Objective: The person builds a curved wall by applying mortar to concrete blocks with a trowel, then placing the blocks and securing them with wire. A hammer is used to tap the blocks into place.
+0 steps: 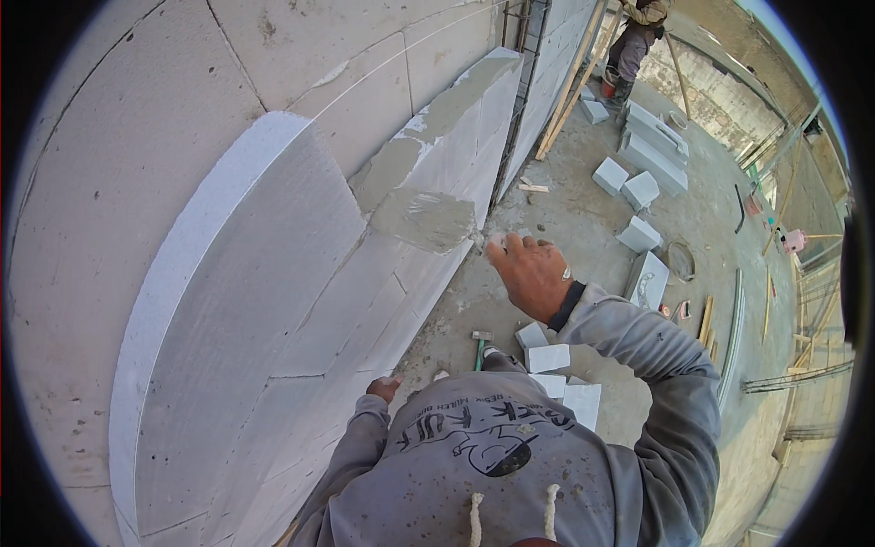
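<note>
My right hand [533, 273] is closed round the handle of a trowel. The trowel's blade [422, 220], smeared with grey mortar, lies against the block wall [319, 319] beside the end of a large pale block [246, 237]. Wet mortar [396, 164] coats the top of the lower course just beyond that block. My left hand [385, 389] is low beside the wall's near face; its fingers are too small and turned away to show their shape.
A taller block wall [164, 109] rises on the left. White blocks [641, 235] lie about the concrete floor at right, and a green-handled hammer [480, 349] is by my feet. Wooden props [572, 82] lean at the far end, where another person [633, 50] stands.
</note>
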{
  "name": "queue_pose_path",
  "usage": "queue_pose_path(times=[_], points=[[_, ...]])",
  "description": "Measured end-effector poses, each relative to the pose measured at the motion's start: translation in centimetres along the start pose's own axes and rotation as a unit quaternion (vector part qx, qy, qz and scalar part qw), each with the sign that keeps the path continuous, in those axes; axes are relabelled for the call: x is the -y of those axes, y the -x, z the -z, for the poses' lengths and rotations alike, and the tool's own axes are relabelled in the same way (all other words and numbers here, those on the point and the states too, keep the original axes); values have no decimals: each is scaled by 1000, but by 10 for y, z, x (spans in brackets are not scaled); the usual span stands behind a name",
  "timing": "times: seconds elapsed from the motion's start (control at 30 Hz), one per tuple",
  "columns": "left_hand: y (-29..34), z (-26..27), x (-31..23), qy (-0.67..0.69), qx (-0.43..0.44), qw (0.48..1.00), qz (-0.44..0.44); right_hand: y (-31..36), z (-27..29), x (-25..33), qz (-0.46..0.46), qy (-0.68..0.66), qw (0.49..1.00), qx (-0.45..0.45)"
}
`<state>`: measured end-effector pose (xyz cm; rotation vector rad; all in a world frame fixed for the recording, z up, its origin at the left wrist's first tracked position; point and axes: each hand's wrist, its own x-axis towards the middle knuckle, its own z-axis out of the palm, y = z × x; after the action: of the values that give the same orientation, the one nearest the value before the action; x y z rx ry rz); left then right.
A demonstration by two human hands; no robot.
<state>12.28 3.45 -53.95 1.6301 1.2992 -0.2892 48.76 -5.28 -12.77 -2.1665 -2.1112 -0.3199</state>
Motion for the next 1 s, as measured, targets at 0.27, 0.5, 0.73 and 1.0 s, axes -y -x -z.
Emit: queue_pose_path(times=[0.27, 0.5, 0.73, 1.0], points=[[6, -22, 12, 21, -40, 997, 67, -18, 0, -66, -67, -9, 998, 18], [-12, -76, -13, 2, -68, 997, 38, -82, -62, -101, -9, 33, 997, -64], [25, -69, -79, 64, -109, 988, 91, -37, -41, -140, -5, -3, 1000, -24], [32, -79, -77, 66, -74, 992, 78, -97, -36, -76, 109, -18, 991, -74]])
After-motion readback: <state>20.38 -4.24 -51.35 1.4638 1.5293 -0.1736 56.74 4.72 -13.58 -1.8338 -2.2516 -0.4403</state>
